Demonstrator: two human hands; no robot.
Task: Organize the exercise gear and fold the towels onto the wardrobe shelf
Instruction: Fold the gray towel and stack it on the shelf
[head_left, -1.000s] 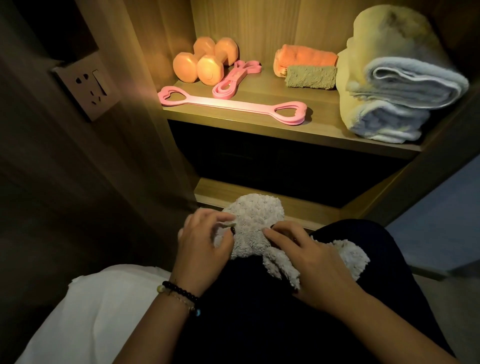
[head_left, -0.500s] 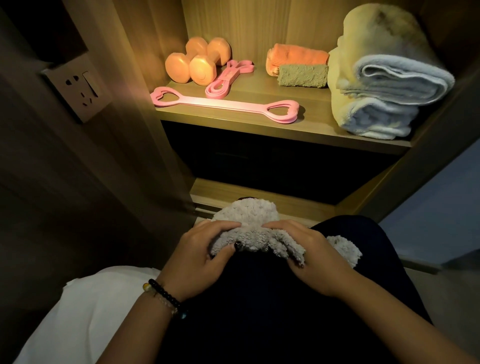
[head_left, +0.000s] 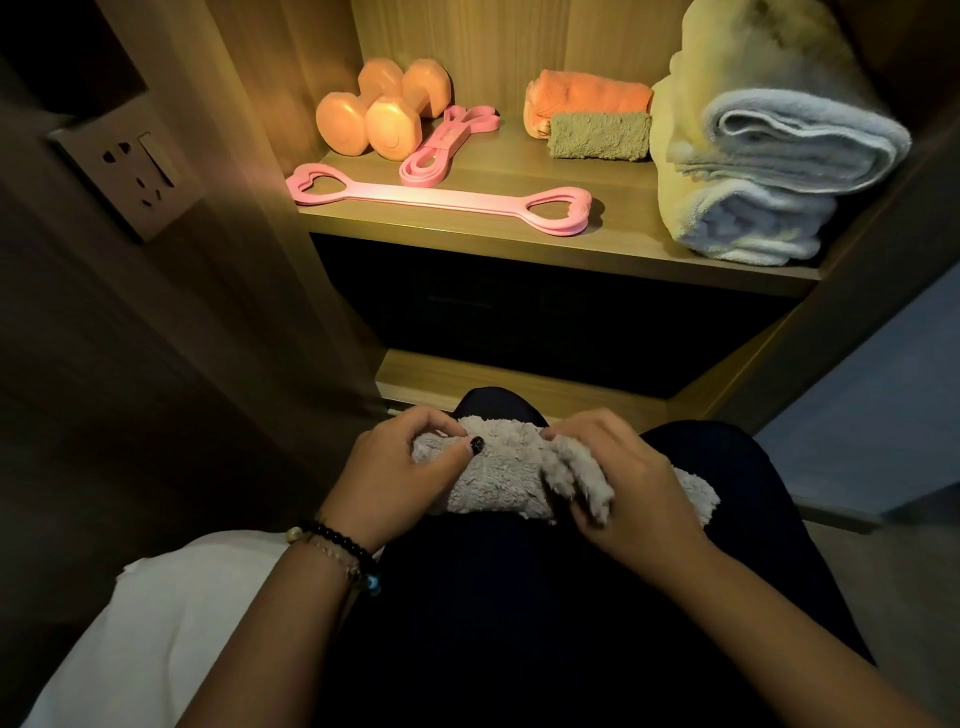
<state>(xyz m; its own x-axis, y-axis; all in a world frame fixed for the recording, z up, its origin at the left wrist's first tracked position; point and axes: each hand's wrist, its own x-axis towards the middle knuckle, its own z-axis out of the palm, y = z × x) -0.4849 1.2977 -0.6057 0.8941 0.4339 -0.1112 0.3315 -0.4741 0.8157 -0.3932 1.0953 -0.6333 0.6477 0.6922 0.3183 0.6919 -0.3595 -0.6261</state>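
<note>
Below wood-grain shelf, both hands' fingers pinch a fluffy grey towel, rolled.

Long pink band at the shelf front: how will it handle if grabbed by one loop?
The long pink band looks thin and flat, so probably floppy: the far loop would likely trail. Likely light. It lies flat, so unlikely to roll.

A single head-worn wide-angle view looks forward and down from close above the lap, facing into the open wardrobe; its shelf runs across the upper frame, just beyond the knees.
</note>
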